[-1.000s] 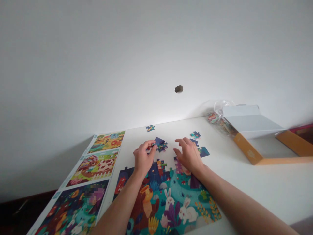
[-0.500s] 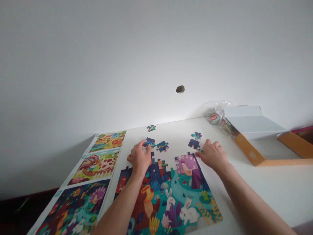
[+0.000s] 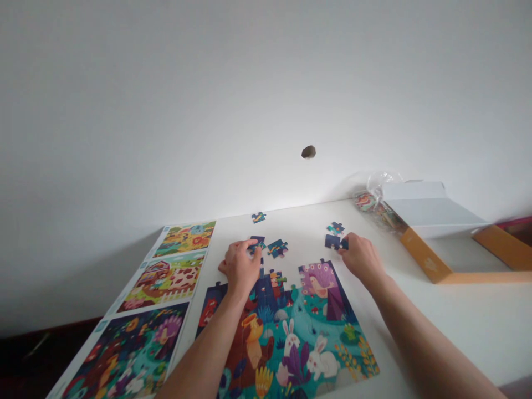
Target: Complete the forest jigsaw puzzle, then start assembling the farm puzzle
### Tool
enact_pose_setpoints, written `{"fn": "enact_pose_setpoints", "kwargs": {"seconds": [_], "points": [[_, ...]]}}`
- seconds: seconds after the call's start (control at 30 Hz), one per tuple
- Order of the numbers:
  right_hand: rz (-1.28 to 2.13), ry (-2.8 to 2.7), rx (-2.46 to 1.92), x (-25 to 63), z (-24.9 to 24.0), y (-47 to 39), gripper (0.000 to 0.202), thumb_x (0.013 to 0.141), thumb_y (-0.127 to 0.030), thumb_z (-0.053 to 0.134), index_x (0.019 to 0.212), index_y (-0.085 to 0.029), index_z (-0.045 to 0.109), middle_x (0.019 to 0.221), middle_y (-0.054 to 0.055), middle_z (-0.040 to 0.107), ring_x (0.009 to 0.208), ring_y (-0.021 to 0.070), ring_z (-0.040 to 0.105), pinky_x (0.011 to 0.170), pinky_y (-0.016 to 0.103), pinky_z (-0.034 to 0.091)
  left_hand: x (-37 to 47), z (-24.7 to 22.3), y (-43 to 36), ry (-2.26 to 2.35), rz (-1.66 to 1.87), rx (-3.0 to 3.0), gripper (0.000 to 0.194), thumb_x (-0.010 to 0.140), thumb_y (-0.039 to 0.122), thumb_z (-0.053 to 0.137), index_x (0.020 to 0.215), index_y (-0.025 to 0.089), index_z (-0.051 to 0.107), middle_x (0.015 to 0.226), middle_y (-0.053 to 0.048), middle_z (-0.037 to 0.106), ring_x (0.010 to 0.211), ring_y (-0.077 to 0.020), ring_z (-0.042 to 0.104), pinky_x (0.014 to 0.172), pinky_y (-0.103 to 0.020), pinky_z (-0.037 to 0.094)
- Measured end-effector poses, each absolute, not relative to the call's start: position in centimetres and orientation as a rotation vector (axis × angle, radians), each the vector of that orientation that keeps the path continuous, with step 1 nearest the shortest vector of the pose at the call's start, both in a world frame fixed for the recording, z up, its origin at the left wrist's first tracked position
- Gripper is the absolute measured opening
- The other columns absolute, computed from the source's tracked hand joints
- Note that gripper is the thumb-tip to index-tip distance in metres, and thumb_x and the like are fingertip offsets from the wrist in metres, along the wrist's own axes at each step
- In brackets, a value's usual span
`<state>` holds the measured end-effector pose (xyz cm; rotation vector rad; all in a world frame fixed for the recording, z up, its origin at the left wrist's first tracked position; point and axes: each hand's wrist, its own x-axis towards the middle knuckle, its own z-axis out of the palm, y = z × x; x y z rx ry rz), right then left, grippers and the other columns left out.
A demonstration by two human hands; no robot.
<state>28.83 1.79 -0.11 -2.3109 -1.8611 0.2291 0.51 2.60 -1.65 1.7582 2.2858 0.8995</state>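
Observation:
A partly assembled jigsaw puzzle (image 3: 291,332) of forest animals lies on the white table, its far edge uneven. My left hand (image 3: 241,265) is above its far left part, thumb and forefinger closed on a dark blue puzzle piece (image 3: 258,241) partly hidden by the fingers. Just right of it lies a loose piece with an orange pattern (image 3: 277,248). Beyond the puzzle's far right corner, my right hand (image 3: 362,256) pinches a small dark piece (image 3: 344,244). That piece is close beside another dark blue piece (image 3: 332,241), with a teal piece (image 3: 335,228) behind.
Another loose piece (image 3: 258,217) lies near the wall. On the left is a printed sheet (image 3: 166,280) with three pictures. An orange-sided open box (image 3: 432,260) stands at the right, a clear plastic bag of pieces (image 3: 376,205) beside it. The wall has a hole (image 3: 308,152).
My right hand has shifted slightly, its fingers now pinching a dark piece beside the blue one. My left fingers have closed further over their piece. The view has moved a little.

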Motion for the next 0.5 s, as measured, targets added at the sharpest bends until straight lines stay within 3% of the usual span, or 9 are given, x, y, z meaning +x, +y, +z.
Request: {"fn": "enact_pose_setpoints", "kwargs": {"seconds": [0.13,0.33,0.5], "points": [[0.199,-1.737,-2.414,30.0,-0.5,2.4,0.027,0.087,-0.018,0.053,0.112,-0.012,0.062,0.099,0.018,0.063,0.097,0.0324,0.061,0.076,0.037,0.045,0.5,-2.0,2.5,2.151,0.877,1.966,0.017,0.083,0.03,0.061,0.097,0.033,0.071,0.119,-0.003,0.062,0.108,-0.0285,0.055,0.088,-0.047,0.038],[0.002,-1.612,-2.433,29.8,-1.2,2.9,0.04,0.085,-0.019,0.054,0.125,-0.015,0.056,0.12,0.021,0.055,0.111,0.0382,0.049,0.086,0.05,0.04,0.4,-2.3,2.4,2.018,0.83,2.12,0.023,0.083,0.03,0.06,0.103,0.036,0.07,0.129,0.002,0.06,0.113,-0.0295,0.052,0.091,-0.049,0.036],[-0.004,-1.654,-2.173,29.2,-2.5,4.4,0.049,0.092,-0.038,0.054,0.135,-0.016,0.047,0.132,0.015,0.053,0.12,0.0333,0.042,0.094,0.05,0.034,0.4,-2.5,2.4,1.975,0.75,2.202,0.024,0.082,0.033,0.062,0.105,0.037,0.069,0.134,0.004,0.058,0.114,-0.0321,0.048,0.092,-0.054,0.032]]}}
